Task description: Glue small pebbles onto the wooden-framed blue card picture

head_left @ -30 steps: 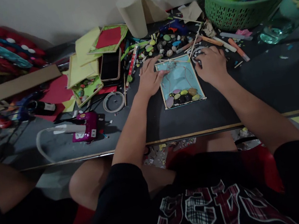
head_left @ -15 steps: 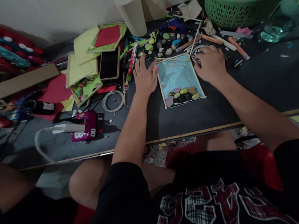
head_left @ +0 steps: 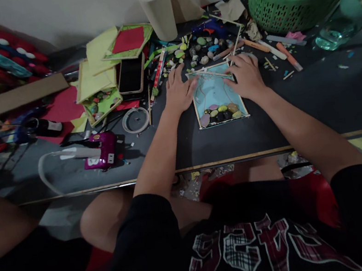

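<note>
A light-blue picture panel (head_left: pixel 216 93) edged with thin wooden sticks lies on the dark table. Painted pebbles (head_left: pixel 221 113) line its lower edge, and faint brown curved lines run over the blue. Across the top rests a loose-looking thin stick (head_left: pixel 211 74). My left hand (head_left: pixel 178 90) is open at the upper left corner, fingers spread, thumb by the frame's side. At the upper right, my right hand (head_left: pixel 246 76) has thumb and forefinger apart near the stick's right end, the thumb over the panel. Whether either hand touches the stick is hard to tell.
Loose pebbles (head_left: pixel 204 60) and sticks lie behind the panel. A green basket (head_left: pixel 280 13) and teal bottle (head_left: pixel 337 26) stand at right. Leftward are a phone (head_left: pixel 131 76), a tape roll (head_left: pixel 135 120) and a purple power adapter (head_left: pixel 105 151). Another person's arm (head_left: pixel 0 214) shows at left.
My right hand has moved left, bringing its thumb and fingers over the panel's upper right edge. My left hand stays about where it was. The view has shifted slightly.
</note>
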The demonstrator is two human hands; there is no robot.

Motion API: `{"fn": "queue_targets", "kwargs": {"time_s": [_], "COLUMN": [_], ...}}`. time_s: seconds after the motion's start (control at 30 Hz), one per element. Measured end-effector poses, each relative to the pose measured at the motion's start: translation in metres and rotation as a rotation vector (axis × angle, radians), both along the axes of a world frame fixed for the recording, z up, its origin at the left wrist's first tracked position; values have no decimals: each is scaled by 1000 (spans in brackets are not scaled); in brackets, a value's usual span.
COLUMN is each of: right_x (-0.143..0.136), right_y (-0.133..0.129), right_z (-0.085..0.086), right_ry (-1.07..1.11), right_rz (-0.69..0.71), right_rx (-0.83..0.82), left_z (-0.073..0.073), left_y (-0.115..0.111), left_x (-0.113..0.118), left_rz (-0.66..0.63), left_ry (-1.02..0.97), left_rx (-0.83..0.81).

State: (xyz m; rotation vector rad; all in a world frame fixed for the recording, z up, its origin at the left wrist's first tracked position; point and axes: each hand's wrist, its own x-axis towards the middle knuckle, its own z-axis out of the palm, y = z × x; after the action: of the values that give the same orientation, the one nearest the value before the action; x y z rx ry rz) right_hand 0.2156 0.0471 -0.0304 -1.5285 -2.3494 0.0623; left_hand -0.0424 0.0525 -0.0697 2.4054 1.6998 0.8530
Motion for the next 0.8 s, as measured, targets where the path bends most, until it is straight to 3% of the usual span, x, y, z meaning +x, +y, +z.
{"fn": "queue_targets", "kwargs": {"time_s": [0.37, 0.53, 0.67, 0.8], "right_x": [7, 9, 2, 0], "right_y": [9, 12, 2, -4], "right_z": [-3, -5, 2, 9], "right_ry": [138, 176, 168, 135], "right_rz": [-170, -19, 115, 126], "right_rx": [172, 197, 132, 38], "left_z": [3, 17, 30, 29], "left_y": [4, -5, -18, -20], "left_x": [2, 7, 18, 27], "left_rz": [-8, -6, -108, -156], "left_ry": [-138, -68, 56, 116], "left_rx": [129, 114, 85, 85]}}
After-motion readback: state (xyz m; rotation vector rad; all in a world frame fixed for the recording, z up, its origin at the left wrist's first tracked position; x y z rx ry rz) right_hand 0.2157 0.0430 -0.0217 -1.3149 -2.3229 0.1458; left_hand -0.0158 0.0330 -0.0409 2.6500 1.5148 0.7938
